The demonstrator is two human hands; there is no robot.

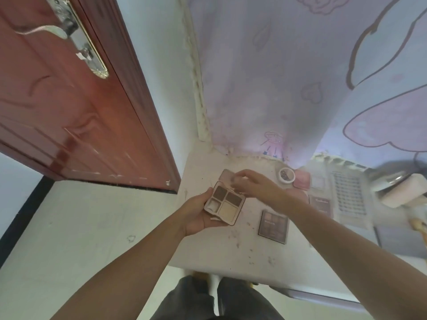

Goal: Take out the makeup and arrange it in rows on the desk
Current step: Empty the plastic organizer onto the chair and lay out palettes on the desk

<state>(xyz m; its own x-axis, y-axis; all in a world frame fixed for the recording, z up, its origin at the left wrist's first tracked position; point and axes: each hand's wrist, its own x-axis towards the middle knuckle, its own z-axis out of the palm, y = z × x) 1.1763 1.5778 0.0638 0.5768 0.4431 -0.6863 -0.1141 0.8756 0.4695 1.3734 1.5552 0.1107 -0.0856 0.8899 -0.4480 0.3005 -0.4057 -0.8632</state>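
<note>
The blurred grey and cream objects (397,188) at the right edge are cut off and unidentifiable. The right hand (251,184) hides part of the pink open palette lid (227,176).

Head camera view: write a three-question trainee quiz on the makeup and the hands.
1. True or false: the four-pan palette lies flat on the desk.
2. Which hand grips the four-pan palette from below? A. left hand B. right hand C. neither
3. Fill in: the dark square palette lies on the desk to the ____ of the open one.

Key:
1. False; it is held above the desk, lid open.
2. A; the right hand's fingers pinch at the lid's edge.
3. right
</note>
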